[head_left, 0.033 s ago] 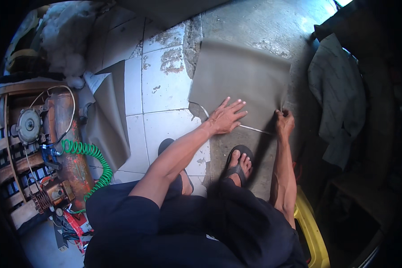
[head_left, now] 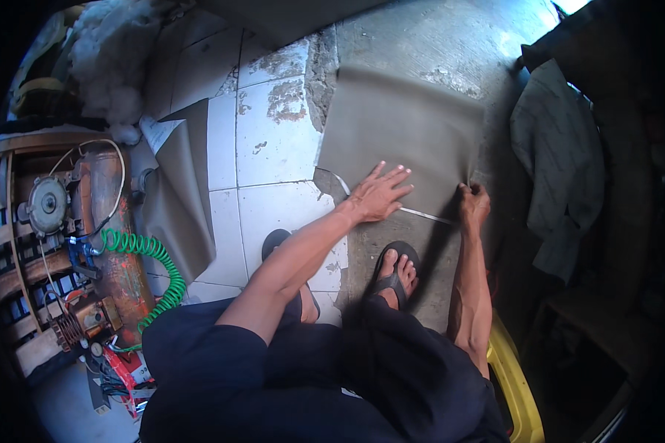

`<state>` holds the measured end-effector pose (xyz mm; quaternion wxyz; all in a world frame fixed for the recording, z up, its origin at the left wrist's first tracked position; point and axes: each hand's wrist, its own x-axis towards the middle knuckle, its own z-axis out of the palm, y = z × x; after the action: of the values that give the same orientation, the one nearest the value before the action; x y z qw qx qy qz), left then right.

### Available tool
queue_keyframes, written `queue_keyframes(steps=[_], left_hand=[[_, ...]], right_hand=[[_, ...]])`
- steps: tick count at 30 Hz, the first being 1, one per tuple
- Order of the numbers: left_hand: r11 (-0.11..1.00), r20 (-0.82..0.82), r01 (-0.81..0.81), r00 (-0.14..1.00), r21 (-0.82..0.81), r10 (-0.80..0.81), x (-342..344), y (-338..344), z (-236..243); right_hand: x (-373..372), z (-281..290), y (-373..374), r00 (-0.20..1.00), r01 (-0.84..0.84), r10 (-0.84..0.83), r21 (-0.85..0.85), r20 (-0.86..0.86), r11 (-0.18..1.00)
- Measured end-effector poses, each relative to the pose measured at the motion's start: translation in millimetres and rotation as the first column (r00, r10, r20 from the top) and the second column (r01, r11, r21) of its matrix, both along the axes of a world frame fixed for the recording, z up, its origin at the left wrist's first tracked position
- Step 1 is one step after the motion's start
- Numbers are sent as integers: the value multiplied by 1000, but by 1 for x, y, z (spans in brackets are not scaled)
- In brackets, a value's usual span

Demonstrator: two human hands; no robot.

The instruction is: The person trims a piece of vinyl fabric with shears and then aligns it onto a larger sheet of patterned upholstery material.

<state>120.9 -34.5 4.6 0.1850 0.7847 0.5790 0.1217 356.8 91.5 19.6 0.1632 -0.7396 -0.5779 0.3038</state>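
1. Grey-brown sheet material (head_left: 406, 125) lay flat on the floor (head_left: 273, 140) in front of the crouching person, partly over white tiles and partly over bare concrete.
2. The left hand (head_left: 377, 196) pressed flat on the near edge of the sheet, fingers (head_left: 395, 176) spread and released, grasping nothing.
3. The right hand (head_left: 474, 205) was at the sheet's near right corner, fingers clenched; what they gripped was too small to tell, though it sat right at the sheet's edge.
4. A thin pale strip (head_left: 421, 213) ran along the sheet's near edge, from its left corner under the left hand toward the right hand.
5. The person's right foot in a dark sandal (head_left: 395, 273) stood on the concrete just below the strip, between the two forearms; the other sandal (head_left: 277, 244) showed beside the left forearm on the tiles.
6. A second piece of the same grey-brown material (head_left: 181, 199) lay on the tiles to the left, well apart from the hands.
7. Further left stood a rusty orange air tank (head_left: 118, 244) with a motor pulley (head_left: 48, 205) and a coiled green hose (head_left: 155, 273).
8. A grey cloth (head_left: 558, 162) hung in the dark area on the right.
9. A yellow object (head_left: 513, 384) showed near the right elbow, at the lower edge.
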Motion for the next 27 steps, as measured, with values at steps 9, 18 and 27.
queue_keyframes(steps=[9,18,27], left_hand=[[782,24,-623,782,-2,623,-49,27,6],[507,-151,-858,514,-85,844,-94,37,10],[300,-100,-934,323,-194,941,-125,49,6]], right_hand=[[20,-1,14,998,-55,55,-139,-1,989],[12,2,11,998,-47,52,-118,42,992],[7,15,5,998,-59,53,-166,-41,984]])
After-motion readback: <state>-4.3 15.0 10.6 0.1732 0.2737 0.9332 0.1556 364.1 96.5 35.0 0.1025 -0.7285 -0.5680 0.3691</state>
